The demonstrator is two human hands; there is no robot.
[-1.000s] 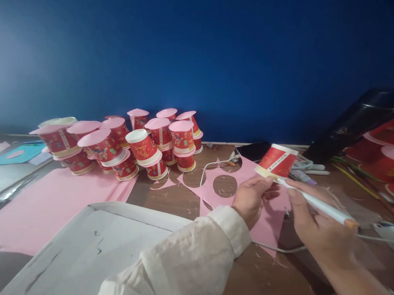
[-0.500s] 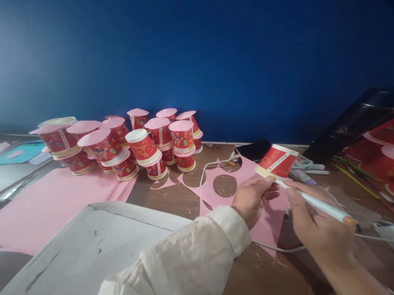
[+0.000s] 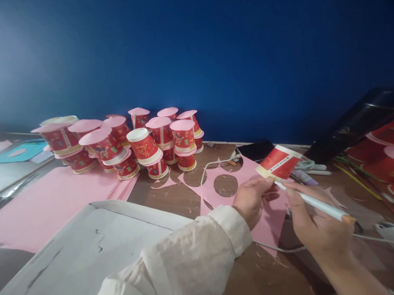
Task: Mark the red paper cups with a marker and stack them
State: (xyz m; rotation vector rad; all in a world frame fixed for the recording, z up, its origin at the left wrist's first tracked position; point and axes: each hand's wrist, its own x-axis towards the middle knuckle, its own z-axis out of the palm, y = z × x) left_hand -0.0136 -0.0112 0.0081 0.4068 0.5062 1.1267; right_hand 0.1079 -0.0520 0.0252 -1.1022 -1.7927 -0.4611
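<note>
Cream-sleeved left hand (image 3: 250,201) pinches the tilted red paper cup (image 3: 280,162); the right hand (image 3: 318,222) grips a white pen-like tool (image 3: 322,205), tip at the cup's lower edge. Below the cup lies a pink holed sheet (image 3: 247,168); leftward stand stacked cups (image 3: 145,149).

I can see the person's left forearm (image 3: 191,256) reaching forward in a cream sleeve (image 3: 227,233), the left hand (image 3: 250,201) drawn into a pinch. Nearby, the right hand (image 3: 317,218) curls in a writing grip, its right forearm (image 3: 356,277) bare.
</note>
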